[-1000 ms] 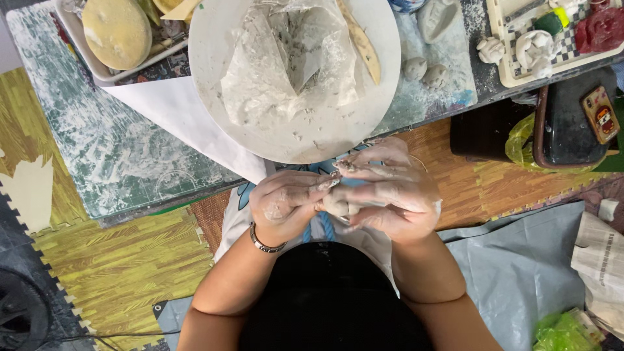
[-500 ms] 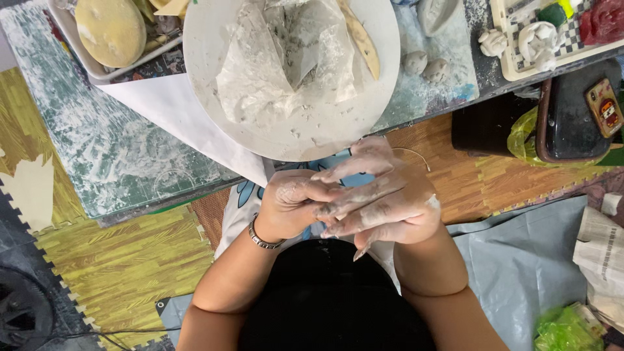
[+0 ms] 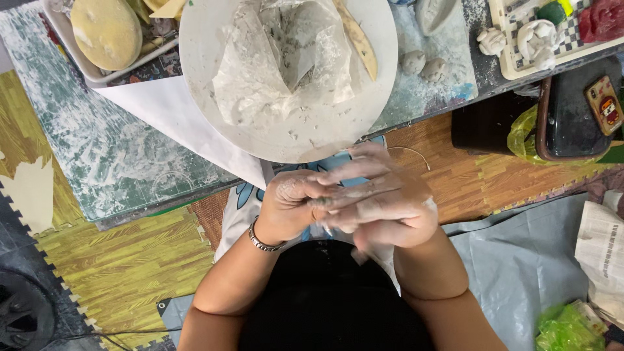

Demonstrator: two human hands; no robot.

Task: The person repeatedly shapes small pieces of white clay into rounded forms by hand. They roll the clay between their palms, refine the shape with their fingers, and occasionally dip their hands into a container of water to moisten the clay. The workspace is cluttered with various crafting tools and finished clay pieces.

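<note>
Clay-smeared low table [image 3: 117,162] stands on wood-pattern foam floor mats [image 3: 110,266].

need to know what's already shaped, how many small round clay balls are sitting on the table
2. One small clay ball and a second clay ball lie side by side on the table, right of the round white board. The pressed-together hands may hide more.

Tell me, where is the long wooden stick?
The wooden stick lies on the right side of the round white plate, beside the crumpled plastic wrap.
</note>
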